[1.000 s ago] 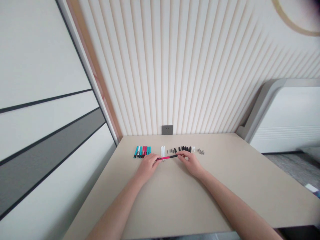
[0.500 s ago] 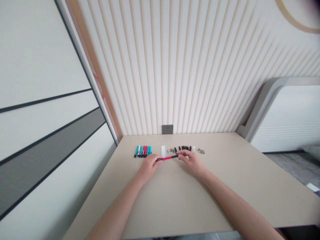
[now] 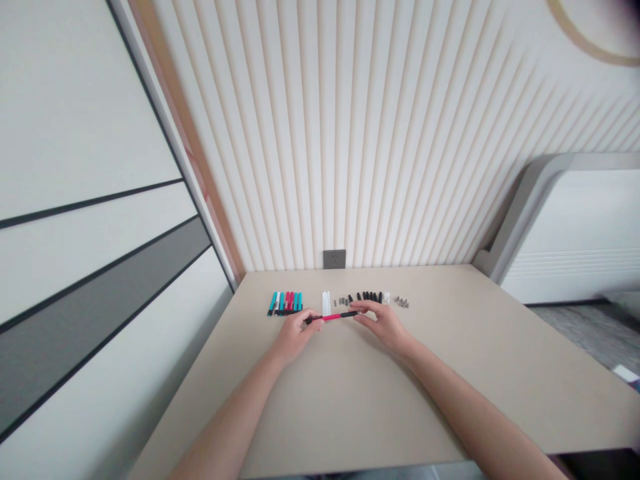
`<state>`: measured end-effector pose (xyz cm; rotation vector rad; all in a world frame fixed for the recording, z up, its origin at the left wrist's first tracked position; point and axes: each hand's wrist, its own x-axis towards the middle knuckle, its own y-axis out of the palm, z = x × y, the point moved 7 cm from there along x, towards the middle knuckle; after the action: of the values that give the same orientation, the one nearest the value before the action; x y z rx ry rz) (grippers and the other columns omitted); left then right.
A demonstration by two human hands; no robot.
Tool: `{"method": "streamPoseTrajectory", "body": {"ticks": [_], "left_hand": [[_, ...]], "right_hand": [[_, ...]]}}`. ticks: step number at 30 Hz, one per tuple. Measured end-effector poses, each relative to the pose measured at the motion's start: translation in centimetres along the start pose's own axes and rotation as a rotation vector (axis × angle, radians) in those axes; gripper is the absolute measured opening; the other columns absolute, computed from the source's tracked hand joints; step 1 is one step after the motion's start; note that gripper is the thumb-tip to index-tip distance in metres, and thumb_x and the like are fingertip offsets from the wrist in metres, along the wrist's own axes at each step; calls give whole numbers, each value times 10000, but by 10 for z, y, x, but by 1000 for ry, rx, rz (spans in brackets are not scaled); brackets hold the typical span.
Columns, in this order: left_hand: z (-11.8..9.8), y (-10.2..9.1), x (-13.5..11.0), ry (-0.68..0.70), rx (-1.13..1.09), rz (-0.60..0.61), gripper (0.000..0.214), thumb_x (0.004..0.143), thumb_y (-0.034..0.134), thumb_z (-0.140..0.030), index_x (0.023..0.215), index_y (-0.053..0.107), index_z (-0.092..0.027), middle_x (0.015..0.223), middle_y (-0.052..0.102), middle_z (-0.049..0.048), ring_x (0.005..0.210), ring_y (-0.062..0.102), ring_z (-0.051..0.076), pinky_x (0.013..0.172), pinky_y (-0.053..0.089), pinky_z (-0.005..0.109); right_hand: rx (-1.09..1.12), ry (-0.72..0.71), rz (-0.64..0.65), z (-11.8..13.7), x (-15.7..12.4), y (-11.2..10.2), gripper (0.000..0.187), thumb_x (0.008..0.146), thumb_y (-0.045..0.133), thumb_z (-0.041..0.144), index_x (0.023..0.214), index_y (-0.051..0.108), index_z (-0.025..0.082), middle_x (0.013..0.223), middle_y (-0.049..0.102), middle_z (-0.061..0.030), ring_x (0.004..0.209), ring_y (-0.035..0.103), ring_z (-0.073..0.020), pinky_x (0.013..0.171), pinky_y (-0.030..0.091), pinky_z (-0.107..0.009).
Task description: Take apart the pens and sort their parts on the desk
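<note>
A pink pen point(image 3: 332, 317) with black ends lies nearly level between my hands, just above the table. My left hand point(image 3: 294, 335) is closed around its black left end. At the other end, my right hand point(image 3: 379, 321) pinches the black tip between thumb and fingers. Behind the pen, several thin white refills point(image 3: 326, 303) lie side by side. Beyond my left hand is a row of teal, white and pink pen barrels point(image 3: 286, 302) with black ends. Small grey springs point(image 3: 343, 301) and black pen tips point(image 3: 369, 297) lie near my right fingers.
Small white pieces point(image 3: 387, 298) and a little pile of metallic parts point(image 3: 401, 302) lie right of the black tips. The beige table point(image 3: 345, 407) meets a ribbed wall with a dark socket point(image 3: 335, 259). A white panelled cabinet point(image 3: 150, 280) stands on the left.
My left hand and the pen have shifted slightly left, and more of the black left end shows. My right hand has barely moved and stays at the black tip.
</note>
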<state>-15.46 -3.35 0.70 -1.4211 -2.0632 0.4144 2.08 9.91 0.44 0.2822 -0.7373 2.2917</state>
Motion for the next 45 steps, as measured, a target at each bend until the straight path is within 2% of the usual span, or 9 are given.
{"method": "streamPoseTrajectory", "body": {"ticks": [8,14,19,23,25,28,32,37,45], "left_hand": [[-3,-1,1,74,36,-56,118,843,612,-288,895,667,-196,898,709,25,857,650,189,825,493,304],[-4,-2,3,131,92,-78,103,866,595,-265,905,662,-197,894,696,26,853,646,184,813,495,298],[-6,0,2,168,117,-60,93,873,606,-265,907,666,-203,882,686,22,853,648,183,824,498,303],[-5,1,2,166,127,-64,93,879,598,-255,915,665,-203,890,686,22,855,649,181,824,498,301],[-4,1,2,163,125,-65,92,879,596,-253,916,664,-203,894,686,23,855,648,181,823,497,301],[-5,1,2,165,125,-65,94,879,600,-262,914,663,-202,890,685,26,857,646,184,823,496,303],[-8,1,2,172,135,-61,109,878,604,-288,913,669,-207,886,687,29,862,648,190,825,500,308],[-7,0,2,167,137,-75,106,878,599,-282,915,669,-212,890,696,24,853,653,186,830,505,309],[-1,-1,3,146,123,-111,146,876,606,-312,960,663,-207,941,710,36,885,653,193,829,513,319]], "right_hand": [[37,83,92,-1,-1,10,332,937,485,446,933,699,192,752,692,-34,731,629,-177,660,473,-277],[-83,64,120,-1,-1,13,261,883,583,417,961,700,197,758,672,-14,699,574,-153,658,435,-261],[-130,123,196,-11,-4,19,526,986,356,464,665,651,170,586,585,-4,565,511,-126,579,383,-257],[-93,50,165,-5,-3,18,341,924,514,454,1049,677,181,808,675,-34,705,576,-158,657,433,-273],[-93,-10,143,1,-2,16,358,862,619,419,1141,638,195,926,685,-48,793,587,-172,715,449,-284],[-134,-13,136,3,-1,17,230,888,583,393,963,674,196,869,685,-35,767,579,-164,699,439,-276],[-193,60,170,-6,-2,19,439,982,391,420,728,658,182,656,623,-17,634,550,-146,610,404,-266],[-140,-17,147,0,-2,17,278,898,576,388,1095,647,206,916,691,-44,811,605,-177,709,453,-283],[-142,-14,61,3,0,10,175,908,549,324,1002,646,211,927,685,-47,823,604,-179,694,467,-279]]}}
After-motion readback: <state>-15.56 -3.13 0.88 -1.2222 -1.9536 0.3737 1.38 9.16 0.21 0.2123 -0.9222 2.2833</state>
